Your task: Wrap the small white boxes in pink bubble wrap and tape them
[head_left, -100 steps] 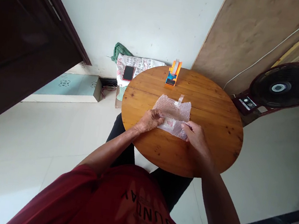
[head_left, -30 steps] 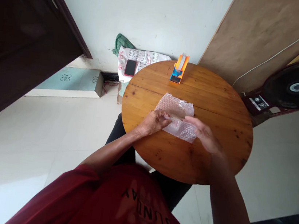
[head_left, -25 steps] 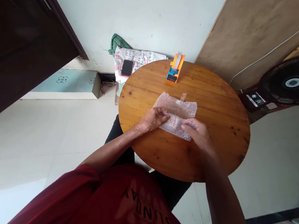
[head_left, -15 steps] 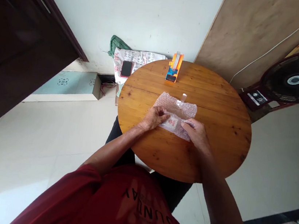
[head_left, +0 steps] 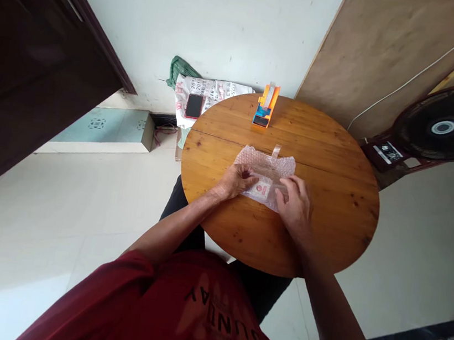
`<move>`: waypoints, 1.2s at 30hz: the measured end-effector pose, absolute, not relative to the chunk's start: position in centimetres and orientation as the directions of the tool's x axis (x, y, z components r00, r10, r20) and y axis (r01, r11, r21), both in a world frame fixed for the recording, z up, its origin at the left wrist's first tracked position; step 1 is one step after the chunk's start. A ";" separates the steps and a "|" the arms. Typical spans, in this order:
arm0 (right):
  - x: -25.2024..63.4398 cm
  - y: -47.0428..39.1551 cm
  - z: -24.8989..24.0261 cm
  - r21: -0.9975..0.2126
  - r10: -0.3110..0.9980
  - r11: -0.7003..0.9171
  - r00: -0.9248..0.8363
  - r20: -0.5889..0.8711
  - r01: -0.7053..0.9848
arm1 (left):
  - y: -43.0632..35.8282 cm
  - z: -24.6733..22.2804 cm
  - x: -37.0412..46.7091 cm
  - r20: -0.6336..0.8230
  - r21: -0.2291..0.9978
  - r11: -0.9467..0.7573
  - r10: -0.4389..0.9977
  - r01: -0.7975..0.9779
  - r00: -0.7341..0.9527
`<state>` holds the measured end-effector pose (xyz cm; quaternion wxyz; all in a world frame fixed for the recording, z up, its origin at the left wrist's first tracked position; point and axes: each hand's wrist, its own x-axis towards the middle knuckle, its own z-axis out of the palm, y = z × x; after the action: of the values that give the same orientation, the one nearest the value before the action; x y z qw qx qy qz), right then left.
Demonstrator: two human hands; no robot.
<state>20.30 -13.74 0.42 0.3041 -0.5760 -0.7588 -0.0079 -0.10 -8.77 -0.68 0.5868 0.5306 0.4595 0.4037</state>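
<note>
Left hand pinching, right hand newly opened over the bubble wrap.
The left hand (head_left: 232, 182) pinched the near fold of the bubble wrap (head_left: 249, 156) between thumb and fingers, while the right hand (head_left: 297, 210) had just loosened its pinch at the wrap's right end, which seemed to leave the fold mainly to the left. Its thumb and fingers stood apart; whether the tips touched the plastic could not be told. The small white packet (head_left: 262, 188) with red print lay between the hands, just beside the left fingertips. The left wrist lay low, its fingers curled inward; the right hand reached in from the other side, fingers bent. Beyond the grip, a tape strip (head_left: 276, 151) stuck out past the wrap's far edge, and farther off the orange tape dispenser (head_left: 266, 106) stood on the round table (head_left: 339, 207).
</note>
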 end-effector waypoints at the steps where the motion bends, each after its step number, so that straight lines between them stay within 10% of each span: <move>1: 20.0 -14.1 0.7 -0.235 0.828 0.382 -0.218 0.517 0.894 | -8.7 -0.7 -0.1 -0.110 0.994 0.105 0.963 0.035 0.245; 6: 18.1 -14.9 1.8 0.006 0.691 0.580 -0.495 0.527 0.815 | -8.6 -0.7 -0.1 -0.074 0.992 0.045 0.966 0.118 0.249; 18: 18.0 -14.2 1.3 -0.129 0.779 0.579 -0.499 0.380 0.805 | -8.2 -0.2 -5.0 -0.042 0.885 -0.014 0.993 0.465 0.109; 30: 18.0 -14.2 1.6 -0.132 0.781 0.584 -0.509 0.362 0.801 | -10.1 2.3 -4.8 -0.167 0.437 0.106 0.985 0.893 -0.036; 36: 18.0 -14.2 1.6 -0.119 0.777 0.583 -0.509 0.372 0.803 | -9.4 1.7 -4.7 -0.243 0.555 0.170 0.969 0.815 -0.036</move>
<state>17.98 -14.23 1.62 0.1963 -0.4552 -0.8678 -0.0342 -4.74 -9.40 1.75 0.2906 0.6304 0.7074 0.1330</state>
